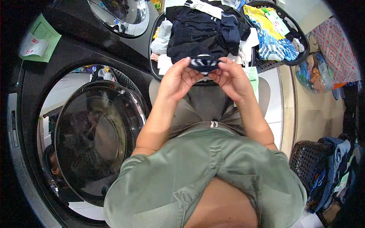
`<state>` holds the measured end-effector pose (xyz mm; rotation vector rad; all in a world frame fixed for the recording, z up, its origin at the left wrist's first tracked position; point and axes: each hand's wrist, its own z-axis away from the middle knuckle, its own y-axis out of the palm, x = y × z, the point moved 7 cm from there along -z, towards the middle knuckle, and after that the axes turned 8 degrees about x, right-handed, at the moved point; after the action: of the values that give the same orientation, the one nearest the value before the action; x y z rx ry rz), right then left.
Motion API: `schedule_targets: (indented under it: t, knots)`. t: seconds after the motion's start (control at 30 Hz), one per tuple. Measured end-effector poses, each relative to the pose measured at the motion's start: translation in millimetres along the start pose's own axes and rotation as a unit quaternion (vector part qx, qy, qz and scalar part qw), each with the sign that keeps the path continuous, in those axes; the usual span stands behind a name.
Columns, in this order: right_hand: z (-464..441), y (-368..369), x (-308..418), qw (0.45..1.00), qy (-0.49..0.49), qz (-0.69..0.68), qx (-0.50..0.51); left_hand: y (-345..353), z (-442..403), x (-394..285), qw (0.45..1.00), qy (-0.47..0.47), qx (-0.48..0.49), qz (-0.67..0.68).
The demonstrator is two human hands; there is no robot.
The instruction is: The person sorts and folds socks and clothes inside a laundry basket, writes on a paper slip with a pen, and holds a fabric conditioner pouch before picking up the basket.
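The left hand (179, 78) and right hand (235, 79) pinched a dark patterned garment (204, 64) between thumbs and fingers, near heaped black clothes (195, 36). A loosened pinch could have dropped it among them, where similar color might have hidden it.

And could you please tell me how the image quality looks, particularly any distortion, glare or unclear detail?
Head view: strong wide-angle distortion, black corners; head view: reflections on the round door, obscuring what lies behind; head view: dark cloth between the fingers, its white pattern distinguishable; head view: small print on the upper-left green slip unreadable.
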<state>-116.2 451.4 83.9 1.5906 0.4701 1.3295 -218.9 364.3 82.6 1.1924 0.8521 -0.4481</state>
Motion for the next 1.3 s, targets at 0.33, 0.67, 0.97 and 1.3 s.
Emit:
schedule_targets:
  t: [0.33, 0.67, 0.97, 1.3]
  knots:
    - [7.8, -2.8, -10.1, 0.992, 0.015, -0.11, 0.058, 17.9, 14.7, 9.9, 0.98, -0.01, 0.098, 0.175]
    - [23.9, 14.2, -3.8, 0.999, -0.012, 0.0, 0.035, 14.7, 14.5, 0.9, 0.998, 0.021, 0.018, 0.063]
    - [18.0, -25.0, 47.7, 0.793, -0.28, 0.502, -0.202, 60.3, 32.9, 27.3, 0.957, 0.02, 0.091, -0.275]
    - [44.4, -27.8, 18.6, 0.681, -0.18, 0.686, -0.182, 33.0, 32.6, 43.2, 0.968, -0.113, 0.079, -0.212]
